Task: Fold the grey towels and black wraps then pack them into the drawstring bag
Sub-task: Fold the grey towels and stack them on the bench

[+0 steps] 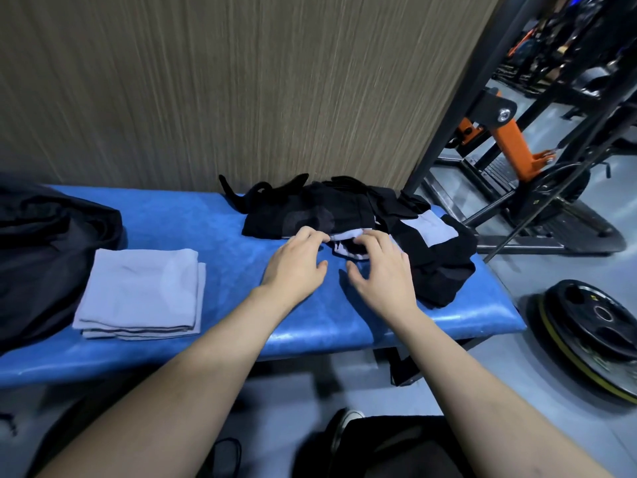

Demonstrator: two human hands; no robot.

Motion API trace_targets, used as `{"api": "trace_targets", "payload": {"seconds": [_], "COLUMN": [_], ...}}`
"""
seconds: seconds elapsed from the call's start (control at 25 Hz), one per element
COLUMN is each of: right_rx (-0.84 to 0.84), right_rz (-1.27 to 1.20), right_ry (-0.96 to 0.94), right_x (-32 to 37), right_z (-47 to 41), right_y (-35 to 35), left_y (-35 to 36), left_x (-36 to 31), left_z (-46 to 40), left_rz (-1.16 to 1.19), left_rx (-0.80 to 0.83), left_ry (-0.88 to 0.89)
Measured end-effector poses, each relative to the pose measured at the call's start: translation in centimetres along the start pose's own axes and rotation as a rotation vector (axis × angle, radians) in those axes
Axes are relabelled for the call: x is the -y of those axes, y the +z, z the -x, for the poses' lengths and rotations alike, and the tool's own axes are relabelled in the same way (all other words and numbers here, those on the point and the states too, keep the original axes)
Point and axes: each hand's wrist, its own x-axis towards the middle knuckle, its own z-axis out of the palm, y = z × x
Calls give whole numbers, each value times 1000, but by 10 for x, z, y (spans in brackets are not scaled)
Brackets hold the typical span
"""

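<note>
Grey towels (141,293) already folded sit stacked at about eight o'clock on the blue bench (193,219), while the unfolded heap of black wraps (310,208) lies at about one o'clock, with another pale grey towel (432,227) partly buried among them. Both hands work at the near edge of that heap. The left hand (296,263) has its fingers curled at a pale cloth edge (344,234), apparently pinching it; the right hand (381,270) has its fingers bent down onto the black and white fabric beside it, thumb spread clear, though whether it truly grips cannot be told.

All of this cloth looks light, soft and limp, so it should drape and slide rather than hold a shape; I judge corners or a straight hem the best hold, with the piece pulled free before flattening.

A dark bundle (44,250) at nine o'clock may be the drawstring bag, but its mouth and cord are not visible and the frame cuts it off. How many wraps are tangled in the pile is hard to make out. A weight plate (593,326) lies on the floor at four o'clock.
</note>
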Motion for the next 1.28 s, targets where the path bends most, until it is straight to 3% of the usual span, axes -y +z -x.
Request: {"api": "trace_targets", "payload": {"seconds": [0.36, 0.52, 0.64, 0.88, 0.96, 1.16, 1.28], "right_rx": [-101, 28, 112, -158, -225, -160, -121], "right_rz": [83, -105, -22, 28, -29, -443, -441], "right_ry": [42, 143, 153, 32, 4, 190, 81], "right_x": [-4, 3, 5, 20, 25, 29, 18], "right_z": [-34, -56, -67, -60, -55, -39, -29], "right_y": [12, 14, 20, 7, -5, -42, -55], "left_y": [11, 11, 12, 12, 7, -13, -35], "left_x": [7, 18, 24, 20, 15, 1, 3], "left_z": [-27, -34, -37, -37, -35, -21, -8], "left_rz": [14, 8, -114, -210, -204, -135, -106], "left_rx": [-77, -129, -164, -302, -359, -417, -464], "left_ry": [-77, -127, -124, -97, -62, 95, 181]}}
